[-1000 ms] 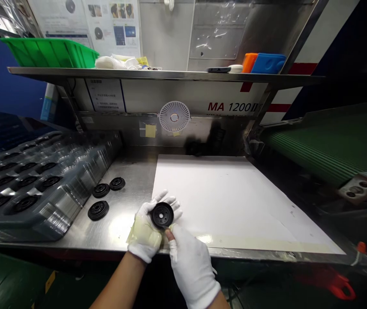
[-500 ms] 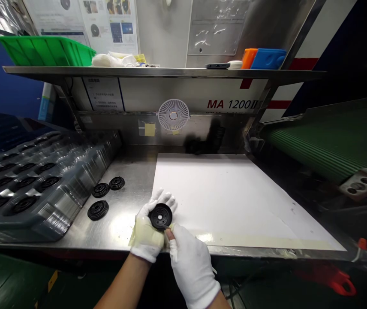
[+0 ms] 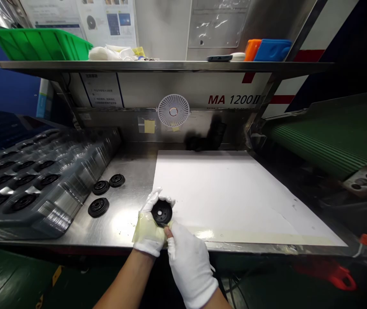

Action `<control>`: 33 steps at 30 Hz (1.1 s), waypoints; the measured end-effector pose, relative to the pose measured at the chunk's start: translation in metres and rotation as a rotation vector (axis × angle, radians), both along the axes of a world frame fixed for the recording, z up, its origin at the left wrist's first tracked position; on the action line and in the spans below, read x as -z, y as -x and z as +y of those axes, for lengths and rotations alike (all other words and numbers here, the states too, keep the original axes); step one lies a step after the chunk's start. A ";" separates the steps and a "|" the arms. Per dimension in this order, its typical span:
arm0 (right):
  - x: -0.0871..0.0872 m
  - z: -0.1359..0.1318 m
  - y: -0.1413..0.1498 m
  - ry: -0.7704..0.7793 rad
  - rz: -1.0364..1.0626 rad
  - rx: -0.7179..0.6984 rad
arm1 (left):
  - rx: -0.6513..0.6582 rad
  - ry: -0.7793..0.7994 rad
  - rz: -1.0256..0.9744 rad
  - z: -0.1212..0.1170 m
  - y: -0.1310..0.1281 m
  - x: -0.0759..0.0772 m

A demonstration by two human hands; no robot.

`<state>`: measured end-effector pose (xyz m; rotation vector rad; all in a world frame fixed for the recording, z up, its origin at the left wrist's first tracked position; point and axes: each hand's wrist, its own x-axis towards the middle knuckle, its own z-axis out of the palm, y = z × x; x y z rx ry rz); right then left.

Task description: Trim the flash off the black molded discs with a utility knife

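My left hand [image 3: 148, 229], in a white glove with a yellowish palm, has its fingers curled round a black ribbed plastic wheel [image 3: 162, 212]. The wheel's dished face with a centre hole is turned up toward me. My right hand [image 3: 188, 257], gloved in white with a bare thumb tip, is closed at the wheel's near rim. A thin, blade-like tool tip [image 3: 162, 225] shows by the thumb, against the rim; the rest is hidden in the fist. Left of my hands, three similar black wheels [image 3: 98, 207] lie on the metal table.
Stacked clear plastic trays [image 3: 74, 195] with black wheels in their pockets fill the left side. A white sheet [image 3: 222, 193] covers the table's right part. A shelf [image 3: 170, 65] holds a green bin [image 3: 42, 45]. Behind stand a fan [image 3: 173, 110] and, at right, a green conveyor [image 3: 325, 141].
The fingers of my left hand have curled more tightly round the wheel, and the wheel has turned and tilted slightly. My right hand stays at its near rim. The view has shifted slightly.
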<state>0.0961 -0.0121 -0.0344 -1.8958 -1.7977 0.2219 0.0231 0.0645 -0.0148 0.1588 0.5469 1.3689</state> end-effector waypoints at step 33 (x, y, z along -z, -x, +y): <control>0.016 -0.001 0.004 -0.099 -0.088 -0.014 | 0.059 -0.076 0.063 -0.005 0.010 0.011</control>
